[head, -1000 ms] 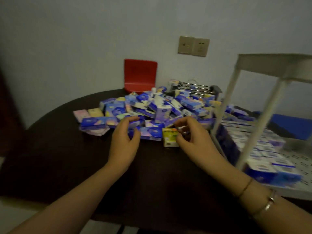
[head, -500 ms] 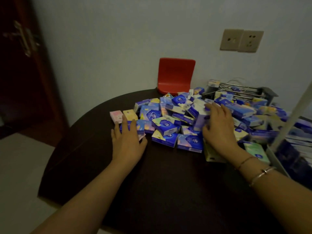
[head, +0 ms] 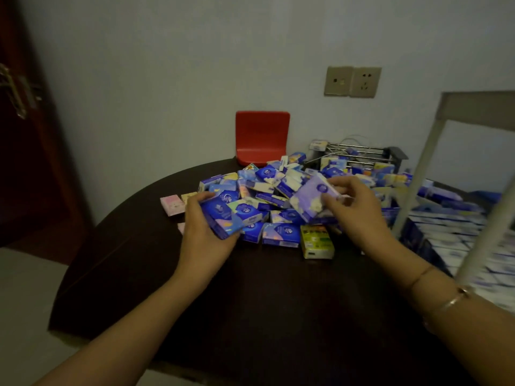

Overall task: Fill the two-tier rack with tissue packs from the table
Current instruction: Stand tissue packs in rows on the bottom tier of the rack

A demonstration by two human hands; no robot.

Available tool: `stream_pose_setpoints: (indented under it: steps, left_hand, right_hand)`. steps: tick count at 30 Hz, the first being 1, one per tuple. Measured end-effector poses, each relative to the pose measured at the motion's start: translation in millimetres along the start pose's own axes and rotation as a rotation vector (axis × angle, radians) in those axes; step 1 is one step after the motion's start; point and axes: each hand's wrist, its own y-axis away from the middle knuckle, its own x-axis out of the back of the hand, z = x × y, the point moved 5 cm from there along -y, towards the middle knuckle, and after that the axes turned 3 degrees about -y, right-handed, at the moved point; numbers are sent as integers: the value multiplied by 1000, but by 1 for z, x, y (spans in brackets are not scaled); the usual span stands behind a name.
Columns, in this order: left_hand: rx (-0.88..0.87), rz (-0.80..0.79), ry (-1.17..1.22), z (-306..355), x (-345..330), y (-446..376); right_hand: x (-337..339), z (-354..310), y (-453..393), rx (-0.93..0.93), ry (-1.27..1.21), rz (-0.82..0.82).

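— Dim room, dark round table (head: 250,302), and a heap of tissue packs (head: 278,196) piled toward the wall side, in front of a red chair (head: 262,137). See both hands in it?

— Yes. Her left hand (head: 204,232) is curled round a dark blue pack (head: 220,218), thumb on one edge, fingers under the other. Her right hand (head: 354,207) pinches a pale lilac pack (head: 315,199) lifted a little above the heap.

— How would those handle, do you think?

— Light and soft, I'd guess: film-wrapped, a bit slick, squashing if squeezed hard. Best taken across the narrow sides, as she does, so the flat faces stay free for stacking.

— Which way do they lie?

— The blue one is tilted, its long axis running from near her palm away toward the heap. The lilac one slants too, one end raised toward the wall; it's somewhat blurred.

— And the rack?

— The white two-tier rack (head: 418,174) stands at the right edge of the table, just beside the heap. Its lower shelf already carries rows of packs (head: 451,235); I can't see what lies on the upper shelf from here.

— So plenty left?

— Judging by the heap, a good deal.
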Motion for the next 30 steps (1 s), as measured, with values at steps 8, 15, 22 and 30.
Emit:
stream_pose_setpoints:
  steps: [8,15,22,30]
  left_hand:
    - [-3,-501,648,109,-56,49]
    - [-8,-829,744,168,-71,100]
    - [18,-899,734,215,-111,129]
    - [-280,-915,462,259,-161,155]
  right_hand:
    - [58,-55,55,-20,-448,-161]
    - [130,-89,108,106,-249,-86]
    - [192,-75,132,31,-119,24]
    - [254,-36,148,-243,-363,-167]
